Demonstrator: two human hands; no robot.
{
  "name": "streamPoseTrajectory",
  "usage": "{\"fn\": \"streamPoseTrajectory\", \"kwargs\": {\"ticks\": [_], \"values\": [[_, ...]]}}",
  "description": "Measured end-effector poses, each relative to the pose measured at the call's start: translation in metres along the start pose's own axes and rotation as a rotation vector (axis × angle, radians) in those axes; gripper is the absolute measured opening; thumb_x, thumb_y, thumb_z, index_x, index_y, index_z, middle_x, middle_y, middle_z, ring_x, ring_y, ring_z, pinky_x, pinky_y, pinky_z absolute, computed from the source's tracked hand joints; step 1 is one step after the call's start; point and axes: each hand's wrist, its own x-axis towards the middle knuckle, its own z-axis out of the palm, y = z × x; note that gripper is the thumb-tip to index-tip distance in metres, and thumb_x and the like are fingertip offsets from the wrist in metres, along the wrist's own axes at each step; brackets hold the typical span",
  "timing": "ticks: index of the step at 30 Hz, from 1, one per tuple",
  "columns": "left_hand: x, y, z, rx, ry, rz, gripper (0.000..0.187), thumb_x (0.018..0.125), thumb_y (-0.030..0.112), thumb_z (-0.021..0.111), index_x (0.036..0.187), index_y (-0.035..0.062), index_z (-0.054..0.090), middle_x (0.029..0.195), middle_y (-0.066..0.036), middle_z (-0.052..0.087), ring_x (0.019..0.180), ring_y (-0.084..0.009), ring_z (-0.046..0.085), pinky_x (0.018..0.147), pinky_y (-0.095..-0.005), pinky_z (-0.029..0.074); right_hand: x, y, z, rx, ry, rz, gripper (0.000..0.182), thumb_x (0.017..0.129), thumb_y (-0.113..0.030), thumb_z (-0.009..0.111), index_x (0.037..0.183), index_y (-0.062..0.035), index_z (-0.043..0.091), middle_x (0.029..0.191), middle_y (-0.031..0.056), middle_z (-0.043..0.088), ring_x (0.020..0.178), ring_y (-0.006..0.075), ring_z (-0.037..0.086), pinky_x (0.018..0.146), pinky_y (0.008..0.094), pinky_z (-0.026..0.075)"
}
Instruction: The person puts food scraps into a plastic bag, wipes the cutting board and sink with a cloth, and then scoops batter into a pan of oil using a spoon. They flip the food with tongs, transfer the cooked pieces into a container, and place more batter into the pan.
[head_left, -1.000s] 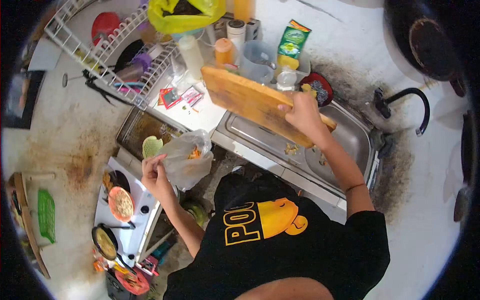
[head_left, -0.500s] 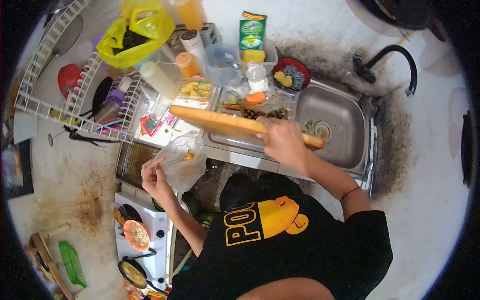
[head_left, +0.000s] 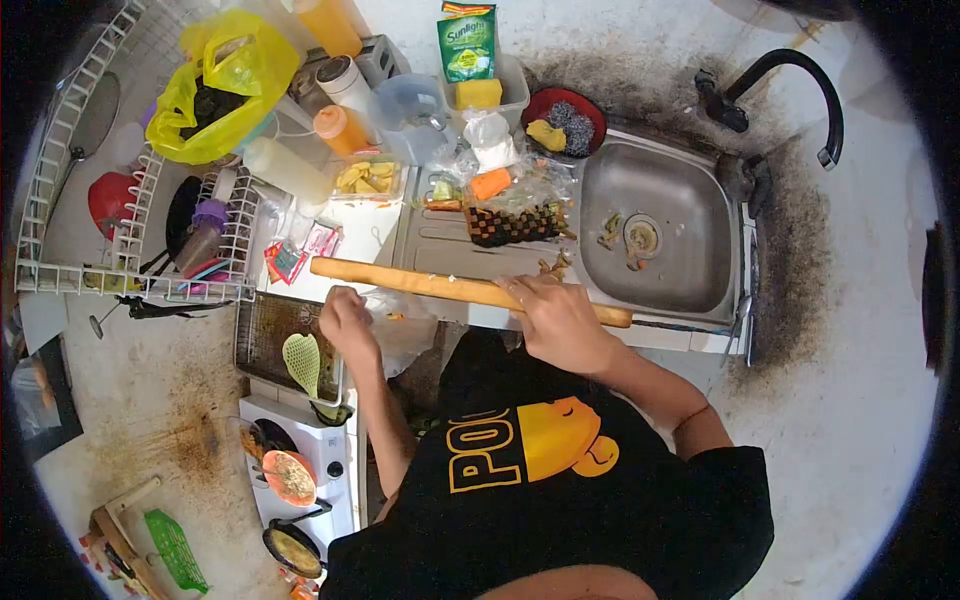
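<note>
My right hand [head_left: 565,320] grips a wooden cutting board [head_left: 420,284] by its upper edge. The board is held nearly on edge, so mostly its narrow side shows. Close to the board's left end, my left hand [head_left: 348,325] is closed on a clear plastic bag [head_left: 410,338] that hangs below the board. Orange scraps show inside the bag, and the board partly covers it. Beyond the board, a dark checkered piece [head_left: 515,226] and an orange block [head_left: 491,183] lie on the steel drainboard [head_left: 425,235].
A steel sink [head_left: 660,230] with scraps round its drain is at the right, under a black faucet [head_left: 790,90]. Bottles, a clear tub [head_left: 410,115] and a yellow bag [head_left: 225,85] stand behind. At the left are a white dish rack [head_left: 135,285] and a stove [head_left: 335,440] with pans.
The board has turned further onto its edge and come down and left. My left hand has moved right, up to the board, bringing the bag beneath it. A green slotted spoon is now uncovered.
</note>
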Motion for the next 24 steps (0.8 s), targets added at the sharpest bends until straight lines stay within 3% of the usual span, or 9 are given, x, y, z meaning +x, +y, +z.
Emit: {"fn": "streamPoseTrajectory", "kwargs": {"ticks": [1, 4, 5, 7, 9, 13, 18, 24], "values": [[0.003, 0.0, 0.007, 0.004, -0.003, -0.001, 0.022, 0.085, 0.015, 0.041, 0.068, 0.0029, 0.05, 0.056, 0.0, 0.041, 0.05, -0.0083, 0.037, 0.047, -0.0246, 0.029, -0.001, 0.001, -0.003, 0.003, 0.0, 0.004, 0.038, 0.072, -0.006, 0.058, 0.109, 0.0023, 0.055, 0.089, 0.0155, 0.06, 0.083, 0.0313, 0.059, 0.067, 0.0409, 0.048], [0.006, 0.005, 0.026, 0.419, 0.119, 0.226, 0.039, 0.084, 0.03, 0.062, 0.062, 0.0007, 0.048, 0.055, 0.0, 0.042, 0.05, -0.0081, 0.033, 0.046, -0.0263, 0.029, -0.004, 0.01, -0.01, 0.044, -0.012, 0.031, 0.037, 0.071, -0.007, 0.057, 0.107, 0.0015, 0.054, 0.089, 0.0145, 0.06, 0.08, 0.0311, 0.06, 0.066, 0.0402, 0.049], [0.002, 0.012, 0.031, 0.474, 0.122, 0.178, 0.04, 0.08, 0.028, 0.068, 0.061, -0.0006, 0.048, 0.055, -0.001, 0.043, 0.052, -0.0081, 0.034, 0.047, -0.026, 0.03, -0.005, 0.014, -0.011, -0.004, -0.071, 0.092, 0.036, 0.072, -0.009, 0.059, 0.107, -0.0001, 0.052, 0.089, 0.015, 0.06, 0.079, 0.0327, 0.06, 0.067, 0.0412, 0.048], [0.009, 0.004, 0.029, 0.452, 0.104, 0.127, 0.039, 0.08, 0.028, 0.068, 0.061, -0.0007, 0.049, 0.055, 0.0, 0.043, 0.052, -0.0078, 0.034, 0.047, -0.0255, 0.03, -0.004, 0.016, -0.014, -0.057, -0.123, 0.163, 0.036, 0.074, -0.011, 0.06, 0.107, -0.0017, 0.05, 0.09, 0.0155, 0.059, 0.077, 0.0343, 0.06, 0.067, 0.0422, 0.048], [0.009, 0.003, 0.03, 0.374, 0.068, 0.082, 0.037, 0.081, 0.027, 0.068, 0.061, -0.0001, 0.051, 0.055, 0.001, 0.045, 0.053, -0.0066, 0.035, 0.049, -0.0236, 0.031, 0.001, 0.01, -0.015, -0.149, -0.127, 0.112, 0.034, 0.072, -0.021, 0.067, 0.096, 0.0004, 0.055, 0.083, 0.0139, 0.059, 0.075, 0.0295, 0.061, 0.059, 0.0366, 0.05], [0.014, -0.006, 0.026, 0.29, 0.032, 0.052, 0.035, 0.082, 0.024, 0.067, 0.061, 0.0023, 0.051, 0.059, 0.002, 0.049, 0.055, -0.0056, 0.038, 0.051, -0.0224, 0.031, 0.023, -0.002, 0.008, -0.153, -0.144, 0.106, 0.045, 0.073, -0.035, 0.067, 0.096, -0.0011, 0.049, 0.081, 0.0132, 0.059, 0.074, 0.0296, 0.062, 0.059, 0.039, 0.049], [0.014, -0.013, 0.022, 0.117, 0.012, 0.021, 0.031, 0.083, 0.018, 0.066, 0.06, 0.0037, 0.05, 0.062, 0.001, 0.051, 0.058, -0.0051, 0.038, 0.054, -0.0208, 0.032, 0.045, -0.013, 0.023, -0.063, -0.1, 0.083, 0.043, 0.074, -0.036, 0.066, 0.091, 0.001, 0.053, 0.074, 0.0131, 0.06, 0.069, 0.0299, 0.063, 0.057, 0.0387, 0.049], [0.011, -0.011, 0.024, 0.066, -0.028, 0.051, 0.032, 0.085, 0.019, 0.064, 0.06, 0.0053, 0.049, 0.061, 0.003, 0.048, 0.056, -0.0045, 0.032, 0.051, -0.0211, 0.025, 0.046, -0.01, 0.023, -0.072, -0.082, 0.079, 0.04, 0.074, -0.036, 0.066, 0.087, 0.0002, 0.057, 0.068, 0.0136, 0.061, 0.067, 0.0303, 0.063, 0.055, 0.0391, 0.048]]}}
